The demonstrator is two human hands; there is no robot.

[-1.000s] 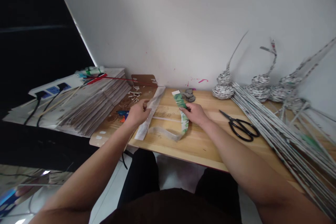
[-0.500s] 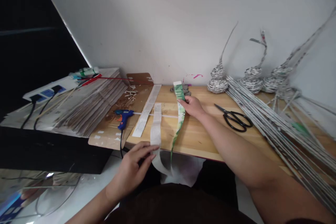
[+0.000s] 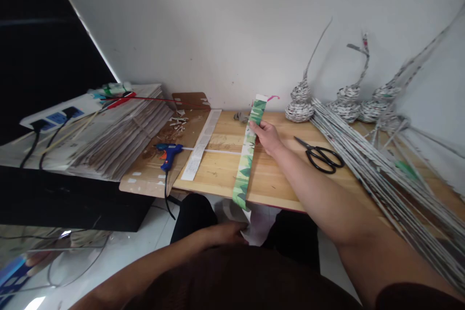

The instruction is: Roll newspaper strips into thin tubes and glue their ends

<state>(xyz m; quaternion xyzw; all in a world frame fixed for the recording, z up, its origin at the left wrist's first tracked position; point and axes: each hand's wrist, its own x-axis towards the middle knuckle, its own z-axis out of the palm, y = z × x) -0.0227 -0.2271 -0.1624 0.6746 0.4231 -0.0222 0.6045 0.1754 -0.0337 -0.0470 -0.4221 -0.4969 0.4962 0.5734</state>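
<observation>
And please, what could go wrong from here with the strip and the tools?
The green strip, held by the right hand nearer its top, reaches past the front edge of the table; it might crease or tear if it catches there.
The glue gun's cord hangs over the edge near the left knee; a knee could snag it.
The scissors lie close to the right arm, which could perhaps knock them.

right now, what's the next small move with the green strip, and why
I'd probably ease the green strip farther up onto the table: the right hand holds it near its top, while its lower end reaches past the table's front edge, close to the left hand.
</observation>
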